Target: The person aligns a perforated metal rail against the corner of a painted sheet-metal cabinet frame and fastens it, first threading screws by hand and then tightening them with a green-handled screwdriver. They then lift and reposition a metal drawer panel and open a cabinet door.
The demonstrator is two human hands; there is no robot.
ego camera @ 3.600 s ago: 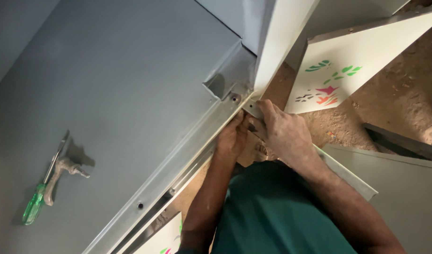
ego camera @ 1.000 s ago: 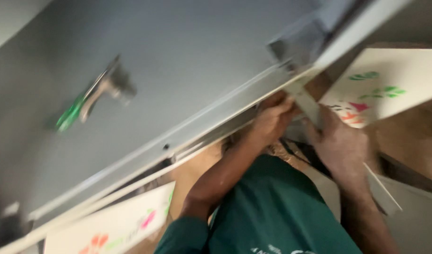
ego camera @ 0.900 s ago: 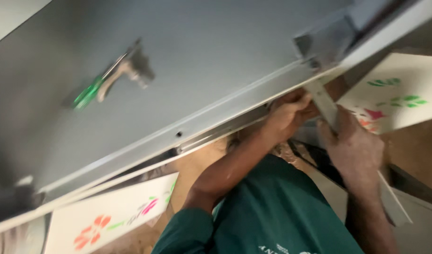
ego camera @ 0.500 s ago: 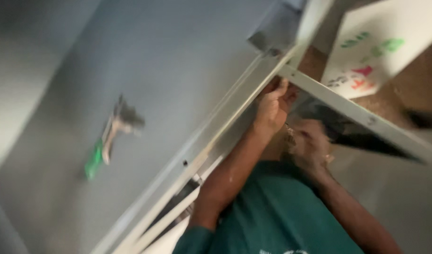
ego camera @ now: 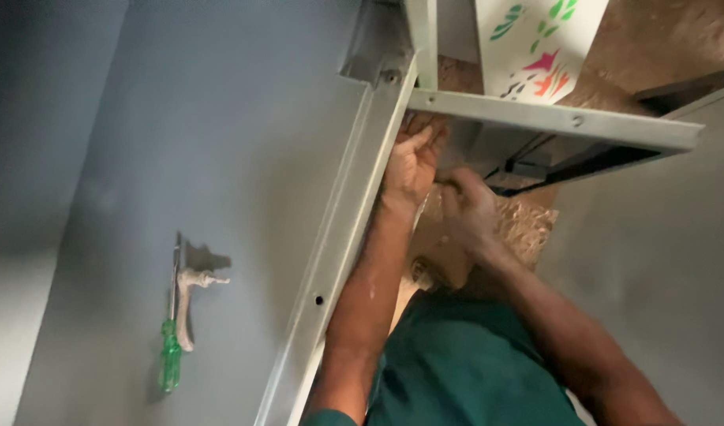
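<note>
Two grey metal frame rails meet at a corner joint under your hands: the long rail runs from the bottom centre up to the top centre, and the cross rail runs off from its upper end toward the right edge. Screw heads show on both near the joint.

Your left hand: reaches up just under the joint, fingers curled against the underside of the cross rail, beside the long rail. Whether it pinches anything small cannot be told.

Your right hand: just right of and below the left, near it but apart, fingers bent inward over a crinkled brownish plastic wrap. Its grip is hidden; what it holds, if anything, cannot be told.

Your green shirt: fills the lower centre, both forearms rising from it.

Grey sheet-metal panel: lies flat left of the long rail, touching it along its length.

Green-handled screwdriver: rests on the panel, well apart from both hands, shaft pointing up the picture.

Hammer with pale wooden handle: lies just beside the screwdriver, touching or nearly so.

White board with painted green and red floral marks: stands above the cross rail, at the top.

Brown chipboard surface: upper right corner.
</note>
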